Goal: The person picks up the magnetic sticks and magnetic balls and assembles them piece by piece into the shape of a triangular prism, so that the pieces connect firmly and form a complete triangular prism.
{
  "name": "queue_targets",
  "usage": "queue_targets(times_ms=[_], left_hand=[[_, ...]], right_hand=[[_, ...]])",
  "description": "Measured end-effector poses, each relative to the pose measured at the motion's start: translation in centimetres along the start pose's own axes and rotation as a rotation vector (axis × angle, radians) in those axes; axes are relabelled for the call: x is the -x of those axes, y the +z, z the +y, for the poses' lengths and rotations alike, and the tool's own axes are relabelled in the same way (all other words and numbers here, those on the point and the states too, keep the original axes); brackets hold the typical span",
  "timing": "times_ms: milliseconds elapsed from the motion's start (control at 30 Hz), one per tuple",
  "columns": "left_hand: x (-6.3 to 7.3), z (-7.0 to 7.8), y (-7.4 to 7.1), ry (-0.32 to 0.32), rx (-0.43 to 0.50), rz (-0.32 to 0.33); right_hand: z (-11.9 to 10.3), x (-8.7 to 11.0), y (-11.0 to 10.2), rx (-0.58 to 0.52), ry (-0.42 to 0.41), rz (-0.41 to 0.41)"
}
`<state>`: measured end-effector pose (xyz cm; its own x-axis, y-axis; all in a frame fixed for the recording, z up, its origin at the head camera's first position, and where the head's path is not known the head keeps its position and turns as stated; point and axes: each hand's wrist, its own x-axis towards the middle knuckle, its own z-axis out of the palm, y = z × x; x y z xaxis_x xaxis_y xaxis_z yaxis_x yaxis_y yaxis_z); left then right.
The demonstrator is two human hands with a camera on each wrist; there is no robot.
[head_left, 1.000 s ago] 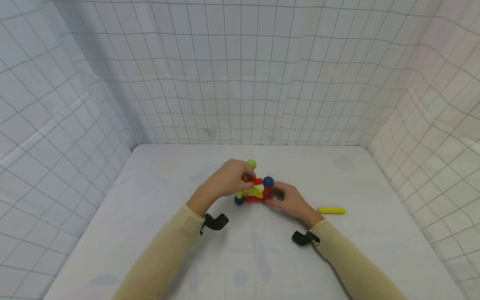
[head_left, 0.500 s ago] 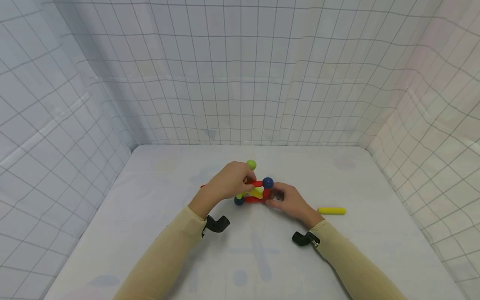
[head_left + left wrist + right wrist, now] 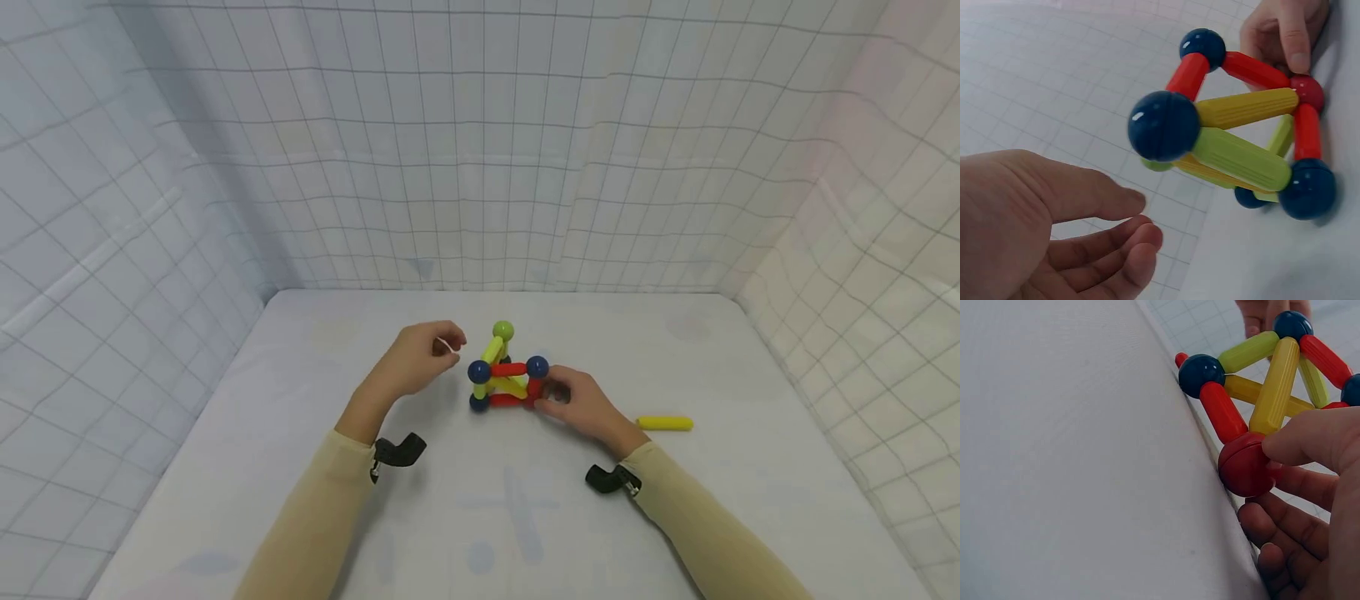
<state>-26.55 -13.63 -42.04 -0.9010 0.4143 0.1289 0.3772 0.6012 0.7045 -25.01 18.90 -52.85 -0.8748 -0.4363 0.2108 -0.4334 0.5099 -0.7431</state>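
Observation:
A frame of coloured rods and balls from a magnetic building set (image 3: 1244, 159) stands upright on the white table. Dark blue balls, a lime ball (image 3: 503, 331) and a red ball (image 3: 1246, 465) join its red, yellow and lime rods. My right hand (image 3: 581, 402) pinches the red ball at the lower right corner between thumb and fingers. Left of the frame, my left hand (image 3: 414, 358) hovers with loosely bent fingers and nothing in them. Nearest to it is the upper left blue ball (image 3: 1165, 125), joined to a red rod (image 3: 509, 369).
A loose yellow rod (image 3: 664, 423) lies on the table (image 3: 480, 517) to the right of my right hand. Beyond the blue ball in the right wrist view, a red rod end (image 3: 1180, 359) shows. White gridded cloth (image 3: 487, 183) walls the back and both sides.
My left hand has let go of the upper red rod and drawn back to the left, uncovering the upper left blue ball. The rod now meets both upper balls. My right hand stays put.

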Motion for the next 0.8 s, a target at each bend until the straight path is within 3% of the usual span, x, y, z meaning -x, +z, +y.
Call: queue_targets(times_ms=[133, 267, 533, 800], left_hand=[[-0.2, -1.2, 1.5, -0.061, -0.041, -0.2], [-0.5, -1.9, 3.0, -0.092, -0.059, -0.285], [-0.9, -2.2, 4.1, -0.107, -0.035, -0.298], [-0.9, -2.3, 4.2, -0.111, -0.022, -0.279]], right_hand=[[0.0, 0.1, 0.0, -0.028, 0.003, 0.008], [0.0, 0.2, 0.2, -0.052, -0.01, 0.007], [-0.1, 0.3, 0.0, -0.035, 0.02, -0.004], [-0.2, 0.3, -0.2, -0.058, 0.038, -0.024]])
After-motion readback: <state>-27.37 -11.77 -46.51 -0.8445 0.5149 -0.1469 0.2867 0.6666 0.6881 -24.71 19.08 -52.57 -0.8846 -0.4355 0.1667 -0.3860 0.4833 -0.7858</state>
